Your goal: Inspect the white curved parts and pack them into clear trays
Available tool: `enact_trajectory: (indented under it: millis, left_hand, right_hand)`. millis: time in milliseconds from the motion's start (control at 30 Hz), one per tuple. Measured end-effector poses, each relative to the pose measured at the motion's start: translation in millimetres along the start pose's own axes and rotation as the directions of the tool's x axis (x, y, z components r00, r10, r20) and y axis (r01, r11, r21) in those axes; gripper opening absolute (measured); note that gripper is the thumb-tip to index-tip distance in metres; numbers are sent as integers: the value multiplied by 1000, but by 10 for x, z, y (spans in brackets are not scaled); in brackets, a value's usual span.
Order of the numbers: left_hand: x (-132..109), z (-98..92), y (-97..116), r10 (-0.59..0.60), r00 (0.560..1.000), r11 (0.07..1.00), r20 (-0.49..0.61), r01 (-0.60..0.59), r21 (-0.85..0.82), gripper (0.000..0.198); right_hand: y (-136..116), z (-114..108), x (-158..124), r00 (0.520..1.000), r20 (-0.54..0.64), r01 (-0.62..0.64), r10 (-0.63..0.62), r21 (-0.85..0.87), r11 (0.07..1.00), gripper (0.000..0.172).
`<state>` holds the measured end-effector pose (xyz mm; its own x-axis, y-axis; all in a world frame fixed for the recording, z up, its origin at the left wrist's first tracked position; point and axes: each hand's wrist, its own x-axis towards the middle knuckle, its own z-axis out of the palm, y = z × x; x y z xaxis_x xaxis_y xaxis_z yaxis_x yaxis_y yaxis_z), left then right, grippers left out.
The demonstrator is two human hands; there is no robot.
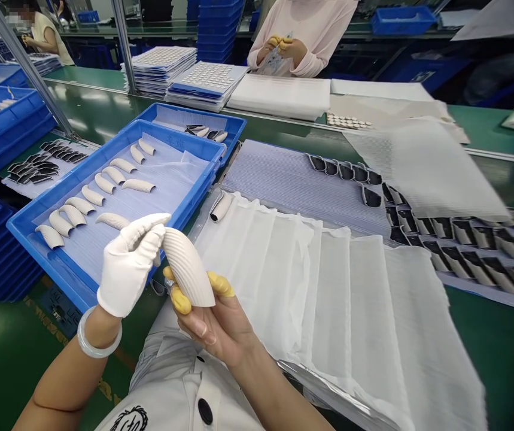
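Seen from the head-worn camera, with 12 o'clock straight ahead, a curved ribbed white piece (188, 267) is held up at about 6 o'clock, just below the middle of the view. Its narrow upper end is pinched by the curled fingers of the left hand (128, 263), which is covered by a white glove, and a pale bangle (87, 338) is worn on that wrist. Its wider lower end is cradled by the partly closed right hand (207, 317), which is bare except for yellow finger cots (180, 299). At 9 o'clock, just beside the left hand, a blue tray (23, 221) is lined with rows of similar white pieces. A second blue tray (194, 114), holding a few pieces, is placed behind it at 12 o'clock. White gauze sheets (350, 311) are spread over the green desk (499, 335) at 4 o'clock, and dark-and-silver curved pieces (463, 239) are laid in rows at 3 o'clock beside a striped sheet (283, 185). Stacked trays of small round white items (205, 78) are seen at 12 o'clock. Across the desk at 1 o'clock, an item is held by a co-worker's hands (281, 51), also fitted with yellow finger cots, and a second co-worker (45, 36) is seen at 11 o'clock.
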<state>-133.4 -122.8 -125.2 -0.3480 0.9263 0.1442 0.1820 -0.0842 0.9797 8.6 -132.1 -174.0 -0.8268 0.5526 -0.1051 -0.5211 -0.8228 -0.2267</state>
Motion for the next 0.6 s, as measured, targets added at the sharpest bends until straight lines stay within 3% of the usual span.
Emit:
enact_trajectory:
  millis: [167,200,333,600]
  left_hand:
    - [-46,-31,-51,73,971,976,229,-117,184,88]
    - [-43,-29,-47,79,969,973,235,-126,191,85]
    - [2,-12,17,136,979,979,150,-156,131,29]
    - [84,45,57,60,998,996,29,-58,-66,24]
  right_hand:
    - [-13,6,-21,997,-69,32,-38,-84,996,34]
    - [-9,2,-27,996,-78,35,-43,-97,995,34]
    - [33,-14,-56,999,-22,26,-28,-87,996,41]
    - [106,40,-80,1000,-9,12,-11,71,997,37]
